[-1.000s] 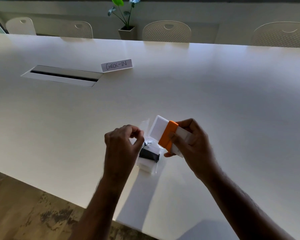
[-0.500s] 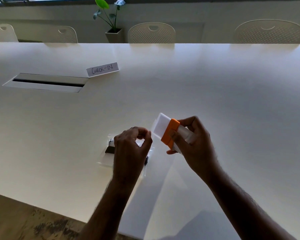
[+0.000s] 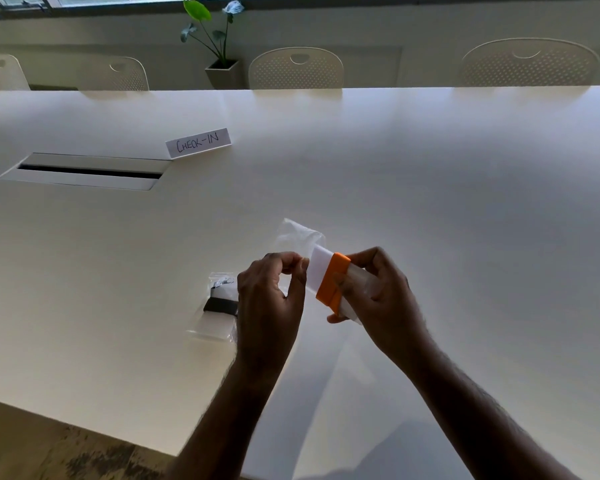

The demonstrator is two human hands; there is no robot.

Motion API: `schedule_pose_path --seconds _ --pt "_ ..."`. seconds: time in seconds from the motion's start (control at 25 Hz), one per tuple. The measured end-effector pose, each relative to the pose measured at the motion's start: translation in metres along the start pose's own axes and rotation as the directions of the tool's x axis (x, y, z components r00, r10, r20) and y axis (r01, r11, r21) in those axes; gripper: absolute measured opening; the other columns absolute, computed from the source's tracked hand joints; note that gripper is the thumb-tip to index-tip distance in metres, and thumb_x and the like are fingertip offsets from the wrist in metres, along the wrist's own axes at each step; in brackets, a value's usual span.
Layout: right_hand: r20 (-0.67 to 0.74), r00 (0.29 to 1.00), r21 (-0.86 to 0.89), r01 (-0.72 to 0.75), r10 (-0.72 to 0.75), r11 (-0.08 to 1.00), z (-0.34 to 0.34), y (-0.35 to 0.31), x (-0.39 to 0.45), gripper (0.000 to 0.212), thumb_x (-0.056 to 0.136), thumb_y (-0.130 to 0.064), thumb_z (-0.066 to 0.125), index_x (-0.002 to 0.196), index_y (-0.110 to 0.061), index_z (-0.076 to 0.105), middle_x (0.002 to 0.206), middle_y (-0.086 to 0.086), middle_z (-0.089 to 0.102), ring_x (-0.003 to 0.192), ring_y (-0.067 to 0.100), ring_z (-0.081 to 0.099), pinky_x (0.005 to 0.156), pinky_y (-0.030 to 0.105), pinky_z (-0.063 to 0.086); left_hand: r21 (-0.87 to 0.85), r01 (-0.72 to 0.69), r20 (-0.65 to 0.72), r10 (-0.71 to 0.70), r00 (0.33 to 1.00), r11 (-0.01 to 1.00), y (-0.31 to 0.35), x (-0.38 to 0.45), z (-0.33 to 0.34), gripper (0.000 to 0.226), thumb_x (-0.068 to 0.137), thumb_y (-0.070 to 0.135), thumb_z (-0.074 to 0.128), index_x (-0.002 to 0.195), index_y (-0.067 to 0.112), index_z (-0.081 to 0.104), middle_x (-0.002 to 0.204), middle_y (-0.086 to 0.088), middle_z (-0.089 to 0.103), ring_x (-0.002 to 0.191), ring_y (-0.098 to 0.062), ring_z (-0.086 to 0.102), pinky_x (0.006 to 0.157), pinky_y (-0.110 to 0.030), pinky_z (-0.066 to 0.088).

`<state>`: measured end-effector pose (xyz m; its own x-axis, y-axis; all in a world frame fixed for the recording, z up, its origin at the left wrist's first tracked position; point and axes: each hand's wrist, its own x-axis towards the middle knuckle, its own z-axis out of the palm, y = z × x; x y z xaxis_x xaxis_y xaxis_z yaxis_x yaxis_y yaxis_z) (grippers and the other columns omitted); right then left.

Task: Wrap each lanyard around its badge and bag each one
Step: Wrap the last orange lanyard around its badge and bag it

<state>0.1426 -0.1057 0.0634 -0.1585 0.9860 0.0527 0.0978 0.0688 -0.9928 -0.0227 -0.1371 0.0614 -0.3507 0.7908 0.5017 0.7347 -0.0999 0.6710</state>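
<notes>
Meeting room w/ a long white worktop (image 3: 430,202), chairs and a potted plant (image 3: 219,46) along the far side. A folded card (image 3: 197,143) reads "CHECK-IN", next to a cable hatch (image 3: 84,171).

Right hand (image 3: 378,292) is clamped on a white badge (image 3: 321,271) w/ an orange lanyard (image 3: 333,284) wound round its middle. Badge's long axis runs from that hand up-left, free end aimed at a clear bag (image 3: 300,237). Left hand (image 3: 269,296) pinches the bag's near edge, just beside the badge tip. Bag mouth looks not yet over the badge, so the next move is likely sliding it in; right hand does the pushing.

1 finished bagged badge (image 3: 217,306), black lanyard, lies on the worktop left of the left hand. No other writing legible.
</notes>
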Motion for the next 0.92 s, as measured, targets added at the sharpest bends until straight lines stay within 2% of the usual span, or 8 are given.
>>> schedule_pose_path --seconds 0.12,0.24,0.36,0.52,0.6,0.72,0.8,0.92 --pt "0.013 1.0 0.022 -0.026 0.026 0.999 0.0 0.002 0.0 0.016 0.096 -0.014 0.072 0.105 -0.014 0.059 0.108 0.008 0.065 0.084 0.027 0.077 0.056 0.043 0.066 0.05 -0.077 -0.018 0.078 0.997 0.996 0.003 -0.002 0.005 0.008 0.097 0.02 0.072 0.102 0.014 0.07 0.096 0.003 0.073 0.093 -0.002 0.056 0.088 -0.03 0.047" --pt "-0.032 0.999 0.064 -0.001 0.003 0.998 -0.003 0.001 0.003 0.015 0.097 -0.011 0.071 0.106 -0.011 0.059 0.107 0.008 0.067 0.085 0.025 0.077 0.057 0.043 0.066 0.057 -0.148 0.018 0.147 0.989 0.987 0.006 -0.006 0.013 0.01 0.096 0.021 0.073 0.1 0.014 0.07 0.093 0.002 0.072 0.091 -0.004 0.052 0.084 -0.031 0.049" --pt "-0.087 0.995 0.035 0.047 -0.044 0.998 -0.007 0.0 0.003 0.017 0.096 -0.008 0.072 0.105 -0.012 0.058 0.103 0.002 0.068 0.084 0.02 0.076 0.056 0.042 0.065 0.039 -0.17 0.05 0.168 0.985 0.985 0.008 -0.009 0.021 0.014 0.098 0.029 0.067 0.1 0.015 0.069 0.093 0.003 0.072 0.091 -0.005 0.053 0.084 -0.033 0.051" --pt "-0.097 0.993 -0.046 0.065 -0.069 0.997 -0.01 0.002 0.002 0.015 0.094 -0.018 0.078 0.097 -0.014 0.064 0.088 0.0 0.075 0.075 0.018 0.077 0.059 0.045 0.065 0.014 -0.223 0.065 0.222 0.973 0.975 0.012 -0.005 0.026 0.02 0.101 0.031 0.058 0.101 0.014 0.068 0.096 0.002 0.071 0.095 -0.008 0.055 0.09 -0.025 0.042" --pt "-0.096 0.992 -0.119 0.074 -0.085 0.99 -0.013 0.004 0.003 0.014 0.092 -0.025 0.08 0.094 -0.02 0.067 0.085 -0.005 0.077 0.076 0.012 0.076 0.063 0.036 0.063 0.02 -0.255 0.076 0.253 0.965 0.967 0.013 -0.003 0.027 0.018 0.102 0.03 0.058 0.103 0.014 0.068 0.1 0.002 0.072 0.098 -0.01 0.058 0.092 -0.023 0.039" --pt "-0.074 0.992 -0.148 0.093 -0.105 0.985 -0.019 0.0 0.003 0.013 0.09 -0.025 0.082 0.093 -0.019 0.071 0.083 -0.018 0.076 0.073 -0.001 0.071 0.058 0.011 0.05 0.047 -0.292 0.107 0.286 0.952 0.955 0.011 -0.005 0.032 0.013 0.101 0.026 0.063 0.103 0.014 0.068 0.104 0.002 0.073 0.1 -0.015 0.062 0.093 -0.027 0.042" --pt "-0.075 0.991 -0.117 0.102 -0.111 0.988 -0.023 -0.002 0.002 0.011 0.089 -0.017 0.082 0.094 -0.015 0.073 0.08 -0.024 0.075 0.07 -0.007 0.07 0.057 0.005 0.047 0.064 -0.329 0.126 0.319 0.939 0.942 0.01 -0.01 0.037 0.017 0.101 0.028 0.061 0.103 0.012 0.068 0.102 -0.001 0.073 0.097 -0.018 0.063 0.091 -0.027 0.043" --pt "-0.026 0.99 -0.068 0.138 -0.14 0.988 -0.028 -0.003 0.003 0.009 0.089 -0.013 0.081 0.096 -0.013 0.075 0.082 -0.016 0.077 0.073 -0.005 0.072 0.062 0.006 0.05 0.053 -0.315 0.116 0.308 0.944 0.948 0.01 -0.009 0.038 0.018 0.102 0.027 0.061 0.104 0.011 0.069 0.105 -0.002 0.074 0.099 -0.017 0.063 0.092 -0.027 0.045"
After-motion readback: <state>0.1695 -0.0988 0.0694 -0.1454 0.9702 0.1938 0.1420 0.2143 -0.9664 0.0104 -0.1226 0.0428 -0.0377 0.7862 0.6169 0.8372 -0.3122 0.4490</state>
